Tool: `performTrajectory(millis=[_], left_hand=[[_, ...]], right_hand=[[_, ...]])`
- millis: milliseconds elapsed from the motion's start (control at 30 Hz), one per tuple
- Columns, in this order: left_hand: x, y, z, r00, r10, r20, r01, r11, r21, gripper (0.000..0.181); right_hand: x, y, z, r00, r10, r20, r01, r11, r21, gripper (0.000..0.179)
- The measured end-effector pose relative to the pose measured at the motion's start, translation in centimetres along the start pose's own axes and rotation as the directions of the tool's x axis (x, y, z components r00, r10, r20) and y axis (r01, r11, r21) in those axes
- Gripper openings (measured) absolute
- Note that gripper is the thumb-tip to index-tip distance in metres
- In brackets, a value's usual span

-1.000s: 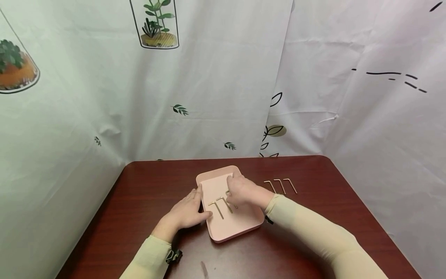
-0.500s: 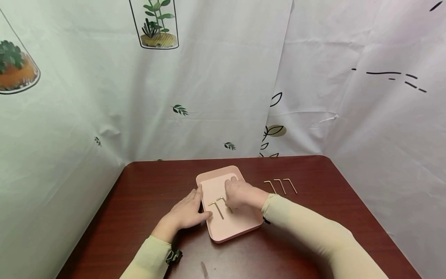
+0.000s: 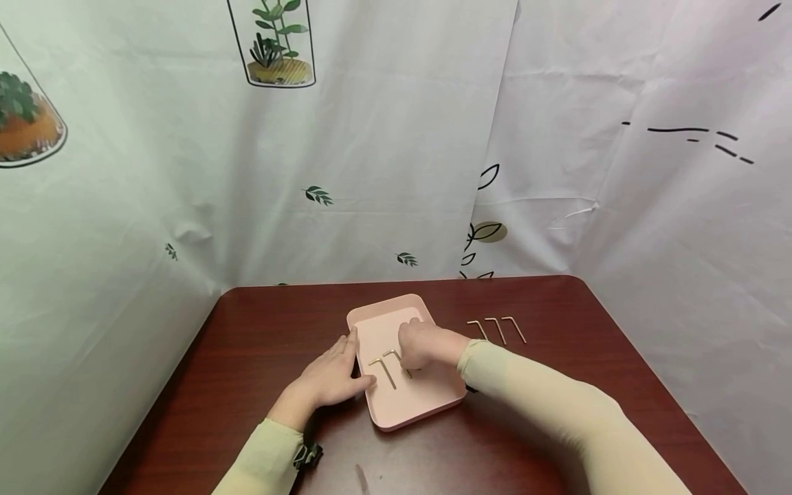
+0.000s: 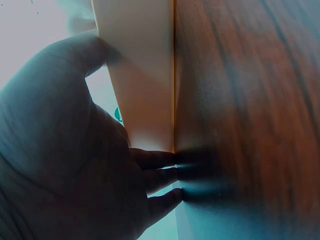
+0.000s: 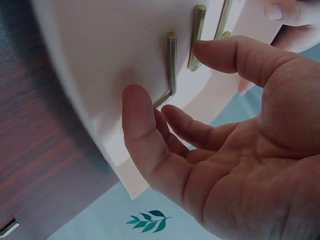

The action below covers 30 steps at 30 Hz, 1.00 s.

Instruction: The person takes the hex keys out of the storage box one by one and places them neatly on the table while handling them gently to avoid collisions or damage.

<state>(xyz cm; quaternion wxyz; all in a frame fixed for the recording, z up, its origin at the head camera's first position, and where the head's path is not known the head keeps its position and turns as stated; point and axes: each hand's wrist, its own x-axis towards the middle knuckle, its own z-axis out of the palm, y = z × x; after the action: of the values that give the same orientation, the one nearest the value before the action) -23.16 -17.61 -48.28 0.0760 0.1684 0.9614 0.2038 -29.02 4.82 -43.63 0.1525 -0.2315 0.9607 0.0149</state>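
A pink tray (image 3: 386,409) lies angled on the table. My left hand (image 3: 328,375) rests at its left side, fingers extended along the outer wall and thumb over the rim; in the left wrist view the fingertips touch down by the tray wall (image 4: 142,100). My right hand (image 3: 423,347) is inside the tray, fingers bent loosely around a brass hex key (image 5: 172,62), with gaps showing between thumb, fingers and key. From the head view that key is hidden under the hand. Two more hex keys lie left of it, the nearer-left hex key (image 3: 387,375) close to my left thumb.
Three further hex keys (image 3: 496,331) lie in a row on the dark red wooden table (image 3: 278,316), right of the tray. White printed cloth (image 3: 383,137) hangs behind and on both sides.
My right hand has shifted slightly left and toward me, covering the third hex key that showed earlier. My left hand and the tray stay in place.
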Motion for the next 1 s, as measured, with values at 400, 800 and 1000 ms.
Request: performTrajectory(millis=[400,800,1000], left_hand=[[-0.1,0.2,-0.2,1.0,-0.004,0.004,0.004,1.0,-0.005,0.114],[-0.1,0.3,-0.2,1.0,-0.003,-0.001,0.003,1.0,-0.006,0.114],[-0.1,0.3,-0.1,1.0,-0.005,-0.004,0.005,1.0,-0.003,0.114]], right_hand=[[0.5,-0.5,0.1,0.998,-0.001,0.062,0.002,1.0,-0.018,0.034],[0.7,-1.2,0.2,0.997,-0.014,0.071,0.021,0.994,-0.104,0.026],[0.8,-1.6,0.3,0.997,0.003,0.073,0.005,0.993,-0.116,0.024]])
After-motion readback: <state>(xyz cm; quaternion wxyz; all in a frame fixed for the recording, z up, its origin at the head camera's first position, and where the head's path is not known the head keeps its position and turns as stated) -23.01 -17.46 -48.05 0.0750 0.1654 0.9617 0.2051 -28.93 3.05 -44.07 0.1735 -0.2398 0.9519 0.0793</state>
